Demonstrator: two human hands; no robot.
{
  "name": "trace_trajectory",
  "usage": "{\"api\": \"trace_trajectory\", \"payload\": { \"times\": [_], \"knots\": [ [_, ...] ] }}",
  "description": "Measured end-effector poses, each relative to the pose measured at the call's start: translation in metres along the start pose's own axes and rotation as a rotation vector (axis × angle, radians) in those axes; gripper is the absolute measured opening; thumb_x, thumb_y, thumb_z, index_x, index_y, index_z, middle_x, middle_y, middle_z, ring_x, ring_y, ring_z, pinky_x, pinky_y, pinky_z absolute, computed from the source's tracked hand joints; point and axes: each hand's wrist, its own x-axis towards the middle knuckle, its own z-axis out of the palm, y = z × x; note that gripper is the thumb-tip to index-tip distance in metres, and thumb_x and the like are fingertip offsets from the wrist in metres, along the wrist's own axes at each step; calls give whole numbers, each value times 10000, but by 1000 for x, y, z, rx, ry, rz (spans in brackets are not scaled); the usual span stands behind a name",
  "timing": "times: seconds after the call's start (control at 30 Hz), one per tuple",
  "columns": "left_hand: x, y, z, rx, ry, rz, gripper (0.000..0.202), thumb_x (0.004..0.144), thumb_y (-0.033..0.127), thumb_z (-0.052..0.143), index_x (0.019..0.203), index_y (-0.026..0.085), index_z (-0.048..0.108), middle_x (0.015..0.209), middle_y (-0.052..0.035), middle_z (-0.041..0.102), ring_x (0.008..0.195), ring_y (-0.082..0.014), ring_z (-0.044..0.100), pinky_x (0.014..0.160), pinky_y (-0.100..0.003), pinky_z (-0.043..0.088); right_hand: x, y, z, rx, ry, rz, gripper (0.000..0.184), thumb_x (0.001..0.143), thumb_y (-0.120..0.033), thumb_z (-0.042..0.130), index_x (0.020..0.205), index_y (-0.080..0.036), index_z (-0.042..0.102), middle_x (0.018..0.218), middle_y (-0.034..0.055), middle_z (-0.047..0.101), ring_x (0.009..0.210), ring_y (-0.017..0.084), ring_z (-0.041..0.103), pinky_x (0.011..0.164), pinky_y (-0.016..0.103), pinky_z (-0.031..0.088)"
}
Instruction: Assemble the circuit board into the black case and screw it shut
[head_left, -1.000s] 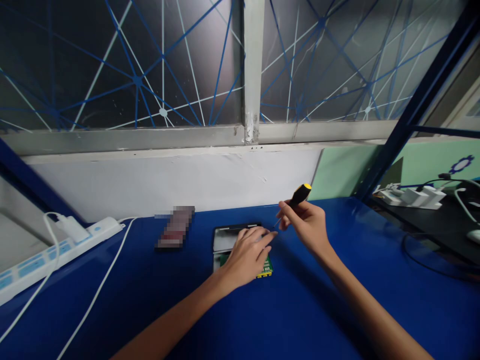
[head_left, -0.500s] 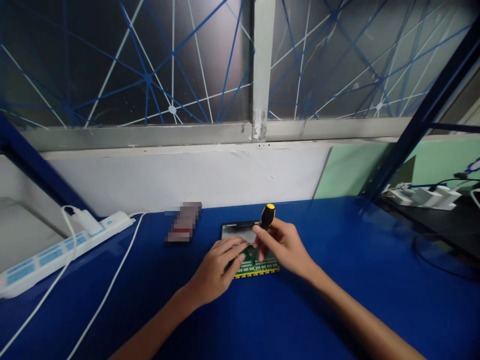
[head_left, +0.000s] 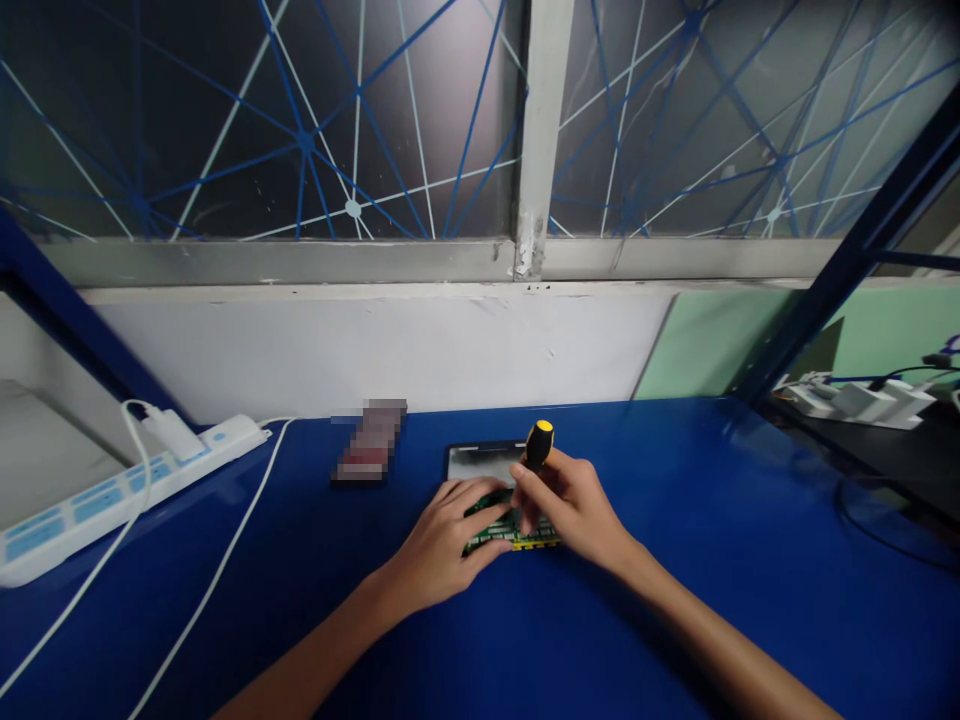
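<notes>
A green circuit board with a yellow strip along its near edge lies on the blue table, partly hidden under both hands. Just behind it shows a dark-framed panel with a grey face. My left hand rests over the board's left side, fingers stretched out and apart, the thumb by its near edge. My right hand is closed round a black screwdriver with a yellow end, held nearly upright over the board. The screwdriver's tip is hidden by the fingers.
A white power strip with a plugged-in adapter lies at the left, and a white cable runs towards me. A blurred-out dark flat object lies left of the panel. Blue frame posts stand at both sides, with a wall behind.
My left hand's thumb and fingers have reached further right across the board. My right hand, with the screwdriver, is a little lower. The whole view has shifted slightly.
</notes>
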Motion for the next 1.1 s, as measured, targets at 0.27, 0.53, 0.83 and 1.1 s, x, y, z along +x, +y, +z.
{"api": "trace_trajectory", "payload": {
  "times": [0.27,0.53,0.83,1.1],
  "knots": [
    [0,2,-1,23,8,-15,317,911,260,586,1226,229,599,1314,-100,560,1186,-271,520,988,-448,415,0,-1,-4,-66,-26,-26,247,953,-420,492,863,-191,514,668,10,665,502,125,626,500,237,474],
    [14,18,9,-99,155,-84,271,902,144,552,1127,252,657,1197,-59,645,1156,-242,550,980,-432,424,1,-14,-6,-308,-15,-176,241,940,-380,518,813,-183,575,723,9,579,625,131,518,560,254,416],
    [16,17,14,-253,165,-158,142,924,204,564,946,227,703,965,-49,695,940,-212,618,879,-392,461,0,-12,-10,-249,-31,-157,252,906,-377,575,741,-197,514,646,-16,567,579,122,508,526,244,377],
    [18,13,9,-331,130,-177,123,903,191,585,888,225,701,929,-38,683,930,-206,610,857,-375,468,0,-12,-13,-190,-25,-133,227,878,-351,625,738,-196,536,655,-10,605,578,122,540,533,243,404]
  ]
}}
